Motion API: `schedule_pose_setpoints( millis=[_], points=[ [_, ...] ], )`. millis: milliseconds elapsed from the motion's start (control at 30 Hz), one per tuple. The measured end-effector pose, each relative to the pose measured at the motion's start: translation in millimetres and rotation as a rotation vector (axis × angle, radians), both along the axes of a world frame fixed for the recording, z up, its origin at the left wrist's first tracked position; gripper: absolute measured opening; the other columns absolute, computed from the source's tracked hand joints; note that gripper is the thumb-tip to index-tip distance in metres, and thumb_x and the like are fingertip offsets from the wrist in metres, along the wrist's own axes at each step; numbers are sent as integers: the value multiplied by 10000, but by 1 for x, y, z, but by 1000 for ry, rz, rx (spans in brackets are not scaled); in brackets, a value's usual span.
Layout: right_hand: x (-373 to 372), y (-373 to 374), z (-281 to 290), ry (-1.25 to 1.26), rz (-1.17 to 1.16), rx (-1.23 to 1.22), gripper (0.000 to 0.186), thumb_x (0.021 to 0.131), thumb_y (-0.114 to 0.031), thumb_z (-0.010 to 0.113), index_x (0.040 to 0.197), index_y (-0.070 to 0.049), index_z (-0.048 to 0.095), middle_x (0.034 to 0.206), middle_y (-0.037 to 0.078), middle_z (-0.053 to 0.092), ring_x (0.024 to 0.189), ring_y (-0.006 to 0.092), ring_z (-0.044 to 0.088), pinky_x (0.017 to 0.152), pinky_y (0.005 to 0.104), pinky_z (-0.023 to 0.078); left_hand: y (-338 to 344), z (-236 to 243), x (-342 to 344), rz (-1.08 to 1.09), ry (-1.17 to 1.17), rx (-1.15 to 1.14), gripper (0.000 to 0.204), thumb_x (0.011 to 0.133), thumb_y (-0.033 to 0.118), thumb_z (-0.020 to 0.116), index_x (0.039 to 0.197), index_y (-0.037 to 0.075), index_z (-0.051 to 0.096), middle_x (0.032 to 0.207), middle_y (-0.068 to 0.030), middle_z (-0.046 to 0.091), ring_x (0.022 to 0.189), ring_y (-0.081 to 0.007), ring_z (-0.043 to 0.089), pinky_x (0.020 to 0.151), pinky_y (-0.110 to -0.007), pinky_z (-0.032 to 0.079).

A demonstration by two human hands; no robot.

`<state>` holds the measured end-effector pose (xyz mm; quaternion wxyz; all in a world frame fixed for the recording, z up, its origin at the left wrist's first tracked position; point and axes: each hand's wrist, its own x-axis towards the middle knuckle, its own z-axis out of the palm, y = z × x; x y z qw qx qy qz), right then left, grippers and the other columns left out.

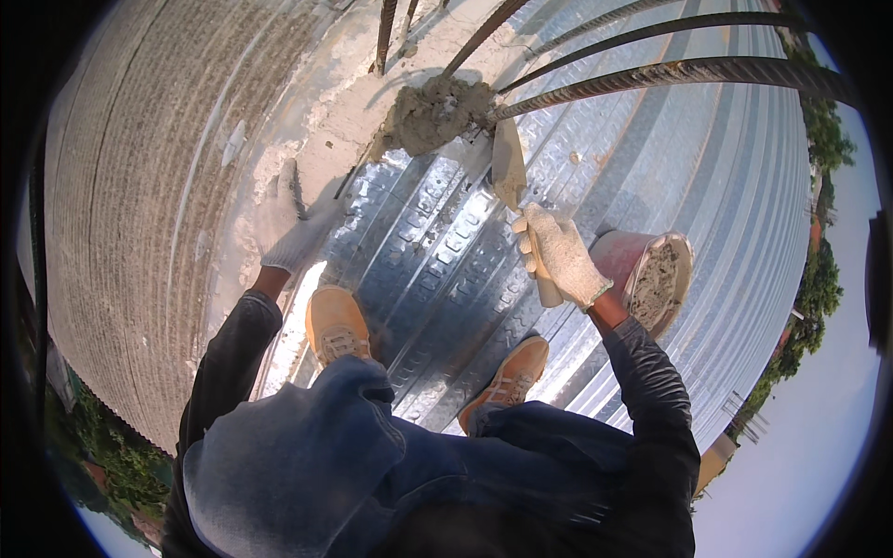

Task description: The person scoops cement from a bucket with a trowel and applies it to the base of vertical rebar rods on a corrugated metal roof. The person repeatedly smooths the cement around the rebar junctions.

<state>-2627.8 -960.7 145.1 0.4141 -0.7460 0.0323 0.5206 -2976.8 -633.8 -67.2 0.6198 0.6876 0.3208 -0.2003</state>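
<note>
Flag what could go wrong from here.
The trowel in the gloved right hand reaches close to the rebar and could catch on it. The bucket of grey mix sits beside that hand, so a swing might knock it. The shoes stand on ridged metal, so footing may slip.

This place is a construction site in the open air. It is shown by the ribbed metal sheets point(651, 186) underfoot, the bare steel bars point(688, 72), the heap of mortar point(437, 113) at their base, and the bucket point(617, 253) of grey mix. Trees point(817, 284) and sky point(809, 465) appear beyond the edge.
</note>
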Motion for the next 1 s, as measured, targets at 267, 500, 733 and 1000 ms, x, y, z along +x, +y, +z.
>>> schedule_pose_setpoints(
  millis=[267, 500, 733, 1000],
  points=[
    [-55, 6, 7, -128, 217, -179, 574, 1231, -517, 544, 1117, 27, 689, 800, 99, 695, 659, 204, 729, 635, 406, 591, -18, 114, 62, 163, 156, 411, 878, 964, 505, 846, 1594, -34, 561, 1183, -206, 780, 992, -299, 774, 905, -450, 617],
    [-85, 5, -8, -382, 455, -253, 549, 1217, -444, 536, 1162, 73, 708, 927, 346, 757, 941, 545, 782, 874, 587, 618, -19, 100, 55, 189, 50, 856, 1152, 848, 633, 900, 1680, -71, 527, 1456, -327, 716, 1251, -471, 765, 1075, -545, 606],
    [-75, -26, 6, -590, 702, -121, 551, 1230, -457, 527, 1178, 61, 706, 908, 300, 756, 909, 494, 768, 835, 589, 602, -19, 110, 52, 167, 66, 896, 1156, 846, 639, 903, 1684, -64, 528, 1451, -325, 717, 1247, -471, 764, 1074, -546, 606],
    [-20, 12, 4, -730, 790, -201, 690, 1218, -593, 528, 1110, 63, 716, 907, 389, 708, 965, 617, 720, 834, 645, 568, -26, 112, 64, 171, 33, 860, 1161, 843, 646, 905, 1688, -56, 529, 1446, -323, 717, 1243, -471, 764, 1073, -546, 607]
  ],
)
